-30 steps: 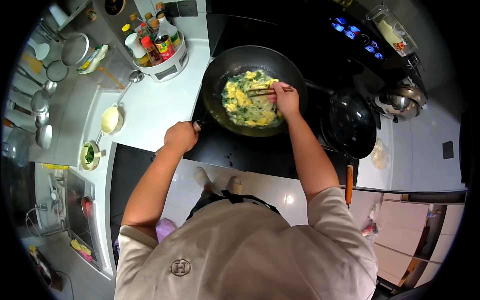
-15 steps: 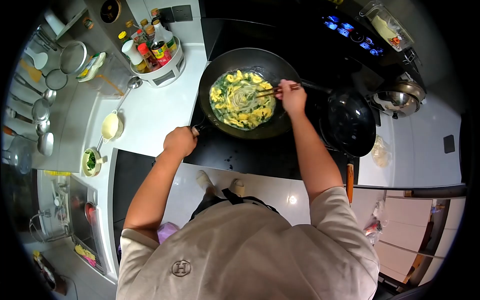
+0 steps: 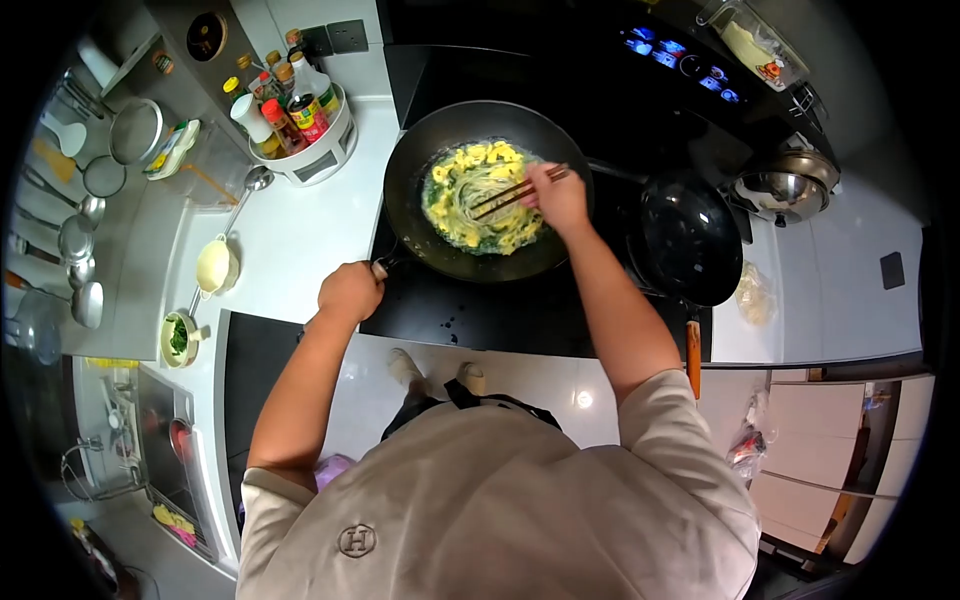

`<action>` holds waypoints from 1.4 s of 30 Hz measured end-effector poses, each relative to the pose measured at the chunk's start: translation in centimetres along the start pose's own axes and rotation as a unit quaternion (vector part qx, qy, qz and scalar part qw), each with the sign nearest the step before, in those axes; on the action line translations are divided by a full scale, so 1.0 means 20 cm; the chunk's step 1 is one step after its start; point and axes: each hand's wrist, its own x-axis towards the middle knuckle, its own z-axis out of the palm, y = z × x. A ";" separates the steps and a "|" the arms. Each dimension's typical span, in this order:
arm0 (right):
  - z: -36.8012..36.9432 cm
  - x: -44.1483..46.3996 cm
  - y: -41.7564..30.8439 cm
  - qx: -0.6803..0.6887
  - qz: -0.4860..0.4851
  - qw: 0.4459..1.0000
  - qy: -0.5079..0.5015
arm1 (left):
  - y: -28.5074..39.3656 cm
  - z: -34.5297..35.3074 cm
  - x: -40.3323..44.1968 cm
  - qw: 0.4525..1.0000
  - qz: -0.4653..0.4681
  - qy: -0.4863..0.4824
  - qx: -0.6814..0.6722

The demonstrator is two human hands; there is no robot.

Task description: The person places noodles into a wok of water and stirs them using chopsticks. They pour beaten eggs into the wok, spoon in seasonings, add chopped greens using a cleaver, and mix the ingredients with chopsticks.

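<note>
On the black cooktop sits a dark wok (image 3: 420,135) holding noodles (image 3: 482,192) in broth, with yellow egg pieces and green leaves around them. My left hand (image 3: 350,292) is wrapped round the wok's handle (image 3: 381,268) at its lower left. Brown chopsticks (image 3: 510,196) are gripped in my right hand (image 3: 560,200) over the wok's right side, their tips down among the noodles.
A second black pan (image 3: 690,240) with a wooden handle stands on the right. Sauce bottles fill a white rack (image 3: 325,150) at the upper left. A cream bowl (image 3: 217,266), a small bowl of greens (image 3: 178,340) and a ladle (image 3: 258,179) lie on the left counter.
The chopsticks have swung left and down through the noodles, their tips now nearer the middle. My left hand stays on the wok's handle. The whole view has shifted slightly.
</note>
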 end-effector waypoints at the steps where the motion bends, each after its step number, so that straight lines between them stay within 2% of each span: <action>1: -0.05 0.03 -0.02 0.022 -0.048 0.998 0.020 | 0.00 0.00 0.00 1.000 0.001 -0.001 0.004; 2: -0.09 0.05 -0.05 0.069 -0.065 0.993 0.075 | 0.00 0.00 0.01 1.000 0.001 -0.001 0.006; 4: -0.11 0.06 -0.07 -0.017 -0.109 0.982 0.150 | 0.00 0.01 0.01 1.000 0.000 -0.002 0.008; 6: -0.07 0.07 0.08 -0.179 -0.307 0.926 0.127 | 0.00 0.01 0.01 1.000 -0.001 0.001 0.012; 7: -0.01 0.03 0.12 -0.140 -0.280 0.947 0.066 | 0.00 0.01 0.00 1.000 0.001 0.000 0.011; 8: 0.04 0.00 0.15 -0.136 -0.309 0.941 0.023 | 0.01 -0.01 -0.01 1.000 0.001 0.000 0.009; 10: 0.10 -0.10 0.02 -0.139 -0.255 0.955 -0.067 | 0.01 -0.01 -0.02 1.000 0.000 0.001 0.003; 12: 0.06 -0.04 0.02 -0.127 -0.105 0.984 -0.063 | 0.01 -0.01 -0.02 1.000 0.009 0.002 -0.001; 13: 0.02 -0.05 -0.02 -0.044 -0.129 0.990 -0.034 | 0.01 -0.01 -0.02 1.000 0.009 0.005 0.000; 16: -0.07 -0.01 -0.03 -0.061 -0.194 0.969 0.143 | 0.01 0.01 -0.02 1.000 0.010 0.012 -0.001; 17: -0.08 0.03 0.09 -0.106 -0.195 0.961 0.164 | 0.00 0.02 -0.01 1.000 0.010 0.012 -0.002; 18: -0.06 0.03 0.17 -0.164 -0.251 0.939 0.167 | 0.00 0.02 0.00 1.000 0.010 0.012 -0.004; 20: -0.02 -0.07 0.14 -0.178 -0.309 0.933 0.051 | -0.01 0.04 0.01 1.000 0.010 0.015 -0.007; 21: -0.01 -0.08 0.15 -0.136 -0.213 0.967 0.008 | -0.01 0.04 0.01 1.000 0.009 0.017 -0.008; 24: -0.13 -0.09 -0.05 -0.040 -0.058 0.996 0.053 | -0.01 0.03 0.00 1.000 0.010 0.014 -0.001; 25: -0.17 -0.06 -0.04 0.021 -0.101 0.991 0.089 | -0.01 0.03 0.00 1.000 0.012 0.017 -0.001; 26: -0.21 -0.05 -0.03 -0.031 -0.151 0.976 0.152 | -0.01 0.03 0.00 1.000 0.014 0.019 -0.001; 28: -0.25 -0.03 0.06 -0.096 -0.133 0.973 0.165 | 0.00 0.03 0.00 1.000 0.016 0.019 -0.001; 30: -0.19 -0.07 0.15 -0.103 -0.121 0.984 0.081 | 0.00 0.02 0.00 1.000 0.015 0.016 0.001; 31: -0.16 -0.13 0.08 -0.091 -0.114 0.989 0.039 | 0.00 0.02 -0.01 1.000 0.015 0.018 -0.001; 34: -0.19 -0.20 -0.10 -0.003 -0.060 0.996 0.071 | 0.00 0.01 -0.01 1.000 0.017 0.021 -0.002; 35: -0.23 -0.21 -0.14 -0.018 -0.052 0.996 0.075 | 0.00 0.01 -0.01 1.000 0.018 0.020 -0.001; 36: -0.26 -0.22 -0.17 -0.044 -0.047 0.997 0.042 | 0.00 0.02 -0.01 1.000 0.018 0.018 -0.001; 38: -0.18 -0.26 -0.18 0.032 -0.006 0.999 -0.024 | -0.01 0.03 0.00 1.000 0.018 0.017 0.000; 40: -0.04 -0.29 -0.03 0.011 -0.055 0.989 -0.134 | 0.00 0.02 0.00 1.000 0.022 0.019 -0.002; 42: 0.01 -0.19 0.16 -0.050 -0.178 0.978 -0.098 | 0.00 0.01 -0.02 0.999 0.025 0.021 -0.005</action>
